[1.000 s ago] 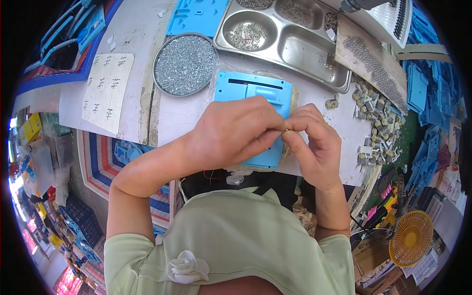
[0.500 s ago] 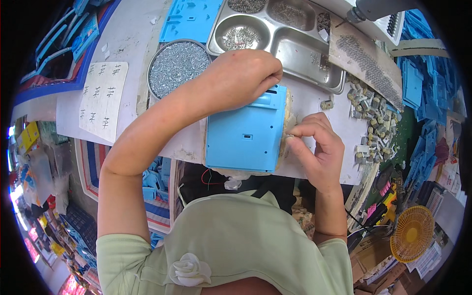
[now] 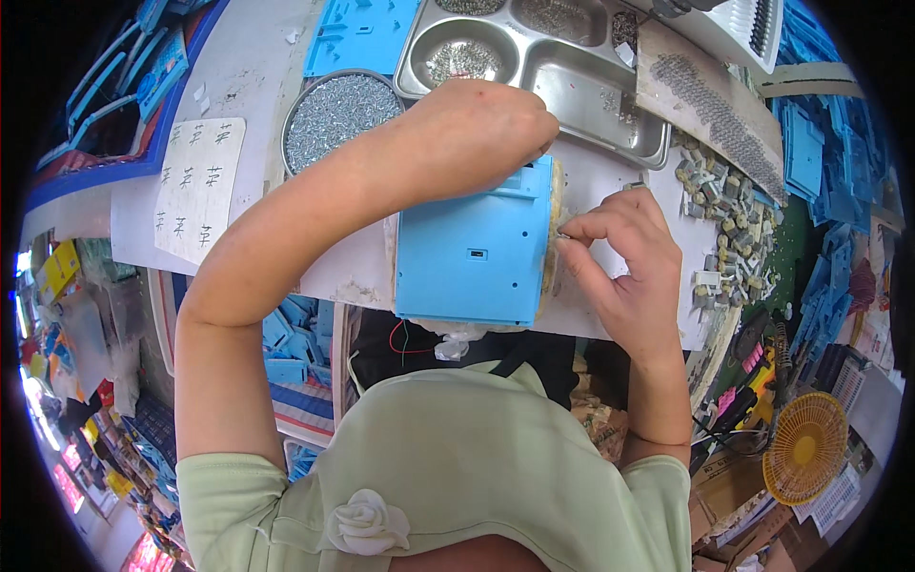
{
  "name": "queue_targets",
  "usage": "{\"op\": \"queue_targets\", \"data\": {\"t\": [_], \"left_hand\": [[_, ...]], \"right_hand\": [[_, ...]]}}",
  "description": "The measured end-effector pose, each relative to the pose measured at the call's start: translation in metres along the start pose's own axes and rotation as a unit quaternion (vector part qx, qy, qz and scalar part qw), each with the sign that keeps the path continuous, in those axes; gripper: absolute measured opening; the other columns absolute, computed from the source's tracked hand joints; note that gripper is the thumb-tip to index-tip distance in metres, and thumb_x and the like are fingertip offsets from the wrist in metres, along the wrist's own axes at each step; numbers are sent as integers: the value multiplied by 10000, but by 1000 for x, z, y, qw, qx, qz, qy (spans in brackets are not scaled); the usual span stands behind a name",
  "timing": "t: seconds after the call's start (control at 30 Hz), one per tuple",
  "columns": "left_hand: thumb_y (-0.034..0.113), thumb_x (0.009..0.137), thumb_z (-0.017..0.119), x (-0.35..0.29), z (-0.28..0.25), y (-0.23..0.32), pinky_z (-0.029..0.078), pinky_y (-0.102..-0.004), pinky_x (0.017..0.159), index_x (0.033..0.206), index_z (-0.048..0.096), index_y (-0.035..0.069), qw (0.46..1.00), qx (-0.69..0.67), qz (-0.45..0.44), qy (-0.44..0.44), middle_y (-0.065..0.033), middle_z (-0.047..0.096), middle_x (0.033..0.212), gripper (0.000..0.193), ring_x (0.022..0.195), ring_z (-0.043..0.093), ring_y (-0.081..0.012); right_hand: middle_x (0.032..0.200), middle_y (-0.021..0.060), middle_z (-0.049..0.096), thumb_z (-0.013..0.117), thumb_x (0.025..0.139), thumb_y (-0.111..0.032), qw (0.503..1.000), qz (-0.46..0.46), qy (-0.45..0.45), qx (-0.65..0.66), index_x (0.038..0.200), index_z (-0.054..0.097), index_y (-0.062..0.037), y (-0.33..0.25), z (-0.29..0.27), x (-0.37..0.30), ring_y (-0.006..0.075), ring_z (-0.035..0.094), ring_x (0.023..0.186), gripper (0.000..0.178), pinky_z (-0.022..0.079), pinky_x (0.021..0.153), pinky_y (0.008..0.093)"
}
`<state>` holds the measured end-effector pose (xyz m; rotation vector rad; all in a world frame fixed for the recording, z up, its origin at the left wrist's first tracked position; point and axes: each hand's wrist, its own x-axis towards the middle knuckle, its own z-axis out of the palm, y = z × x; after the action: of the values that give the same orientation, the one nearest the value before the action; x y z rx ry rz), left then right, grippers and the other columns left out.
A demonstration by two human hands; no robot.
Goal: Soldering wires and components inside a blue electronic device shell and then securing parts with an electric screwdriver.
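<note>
A flat light-blue plastic panel (image 3: 467, 267) with small holes and a little dark slot lies before me on a pale padded block, whose edge (image 3: 558, 214) shows along its right side. My left hand (image 3: 491, 133) is curled closed over the panel's far right corner. Its fingertips point down and away, so whatever they hold is hidden. Just off the panel's right edge, my right hand (image 3: 634, 262) pinches a small metal piece (image 3: 562, 235) between thumb and forefinger. That piece is too small to identify surely.
A round tin of small silvery screws (image 3: 343, 124) and a compartmented steel tray (image 3: 581, 86) stand beyond the panel. Rows of small metal parts cover a board (image 3: 710, 105) at far right. Small motors (image 3: 724, 229) are heaped at right; a lettered card (image 3: 198, 191) lies left.
My left hand has shifted slightly right at the panel's far corner. The right hand has risen a little, still pinching the small metal piece. The whole view has moved slightly.
</note>
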<state>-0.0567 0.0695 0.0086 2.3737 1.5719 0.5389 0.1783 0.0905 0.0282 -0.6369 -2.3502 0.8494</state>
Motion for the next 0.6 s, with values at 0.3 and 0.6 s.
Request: {"op": "queue_targets", "data": {"t": [0.3, 0.6], "left_hand": [[110, 881, 675, -2, 1, -7, 524, -446, 776, 911, 681, 3, 993, -110, -28, 8, -161, 689, 874, 111, 852, 667, -367], [133, 884, 669, -3, 5, -7, 529, -452, 774, 887, 679, 22, 997, -68, -20, 25, -153, 678, 849, 111, 847, 670, -363]], "right_hand": [[769, 64, 683, 808, 718, -16, 1000, 19, -11, 10, 849, 725, -37, 3, 3, 0, 266, 586, 796, 157, 481, 713, 369], [749, 62, 673, 802, 714, -26, 999, 21, -44, -6, 826, 714, -38, 1, 5, 6, 275, 591, 790, 144, 483, 712, 378]]}}
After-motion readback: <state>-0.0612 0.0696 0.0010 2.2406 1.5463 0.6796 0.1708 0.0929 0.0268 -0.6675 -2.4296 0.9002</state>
